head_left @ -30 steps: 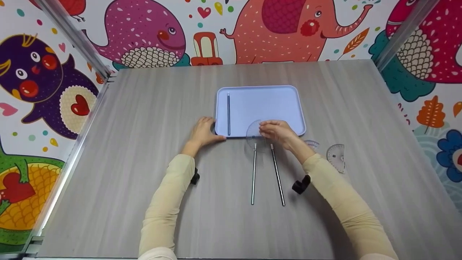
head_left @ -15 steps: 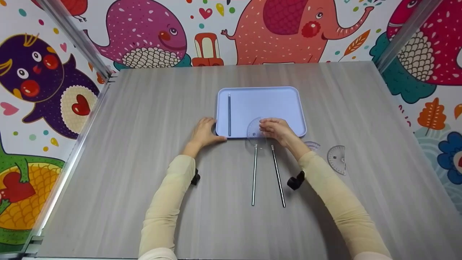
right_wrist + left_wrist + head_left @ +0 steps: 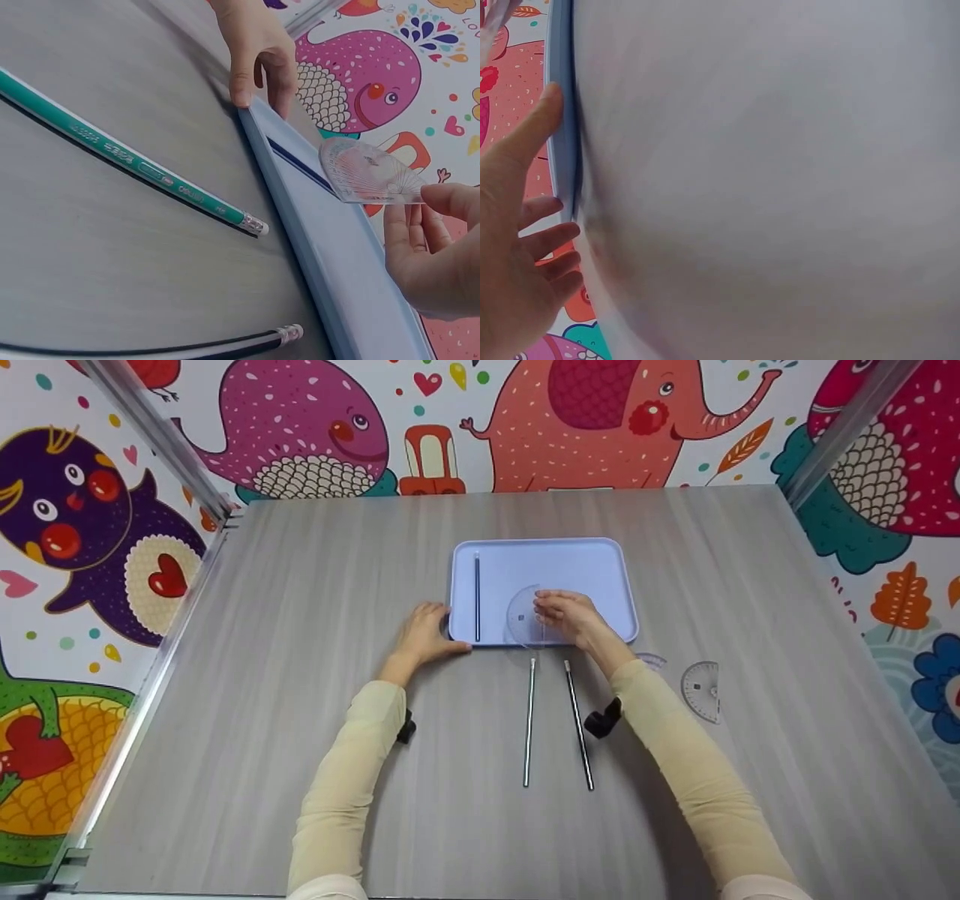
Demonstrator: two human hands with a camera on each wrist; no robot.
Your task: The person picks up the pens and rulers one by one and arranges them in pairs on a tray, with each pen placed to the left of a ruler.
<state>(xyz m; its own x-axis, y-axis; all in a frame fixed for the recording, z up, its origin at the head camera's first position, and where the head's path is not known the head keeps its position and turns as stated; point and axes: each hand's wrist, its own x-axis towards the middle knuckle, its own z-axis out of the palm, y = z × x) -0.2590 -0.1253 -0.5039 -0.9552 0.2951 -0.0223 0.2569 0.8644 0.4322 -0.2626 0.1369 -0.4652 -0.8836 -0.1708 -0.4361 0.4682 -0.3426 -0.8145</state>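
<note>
My right hand (image 3: 570, 619) pinches a clear plastic protractor (image 3: 521, 617) by its straight edge, held over the front part of the light blue tray (image 3: 555, 562). In the right wrist view the protractor (image 3: 367, 172) tilts above the tray. My left hand (image 3: 426, 637) holds the tray's front left corner, thumb along the front rim and fingers at the left side; the left wrist view shows the thumb (image 3: 536, 124) on the rim. A dark pencil (image 3: 477, 596) lies in the tray near its left side.
In front of the tray lie a green pencil (image 3: 529, 724) and a dark pencil (image 3: 579, 727), eraser ends toward it. To the right are a clear protractor (image 3: 701, 691) and another (image 3: 651, 661), partly hidden by the right arm. Printed animal walls edge the table.
My right hand has carried the protractor forward and slightly left, from over the tray's front rim to further inside it. My left hand keeps its place at the corner.
</note>
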